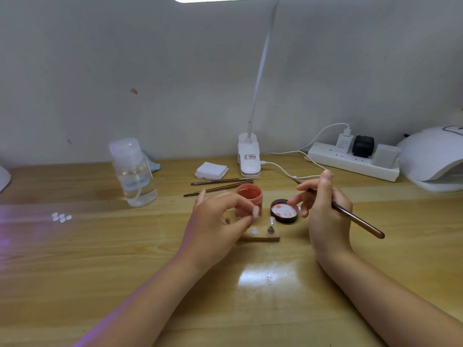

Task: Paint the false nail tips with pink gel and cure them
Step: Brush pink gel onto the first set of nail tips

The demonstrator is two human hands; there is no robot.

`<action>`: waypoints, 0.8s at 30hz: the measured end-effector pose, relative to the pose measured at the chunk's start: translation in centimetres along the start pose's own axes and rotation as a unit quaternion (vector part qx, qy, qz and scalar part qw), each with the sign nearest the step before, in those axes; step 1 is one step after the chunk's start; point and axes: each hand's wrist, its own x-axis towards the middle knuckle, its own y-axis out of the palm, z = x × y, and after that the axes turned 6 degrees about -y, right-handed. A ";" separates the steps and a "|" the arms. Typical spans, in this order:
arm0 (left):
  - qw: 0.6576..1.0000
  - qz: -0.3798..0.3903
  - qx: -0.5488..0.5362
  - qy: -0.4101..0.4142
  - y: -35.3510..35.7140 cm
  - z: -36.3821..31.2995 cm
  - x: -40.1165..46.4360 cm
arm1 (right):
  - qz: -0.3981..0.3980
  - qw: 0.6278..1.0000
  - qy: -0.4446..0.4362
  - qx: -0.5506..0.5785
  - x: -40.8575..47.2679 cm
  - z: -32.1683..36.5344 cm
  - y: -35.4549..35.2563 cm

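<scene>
Right hand (325, 209) grips a brush (350, 214); left hand (220, 216) pinches the wooden nail stand (260, 237) beside the pink gel jar (250, 196). Wooden desk (100, 259), grey wall (125, 71), curing lamp (433, 156) far right.

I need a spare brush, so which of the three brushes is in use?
The brush gripped by the right hand; the other two brushes lie untouched on the table behind the pink gel jar.

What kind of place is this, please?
Probably a home nail-art desk: an open pot of pink gel, a brush in the right hand, and a white curing lamp at the far right.
</scene>
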 end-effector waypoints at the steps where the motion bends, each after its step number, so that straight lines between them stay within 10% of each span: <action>1: 1.000 0.001 0.001 -0.007 0.0 0.0 0.0 | 0.002 1.000 0.000 0.001 0.0 0.0 0.0; 24: 0.977 0.031 0.210 0.008 0.9 0.4 0.3 | 0.052 0.996 -0.073 -0.022 -0.6 -0.3 0.2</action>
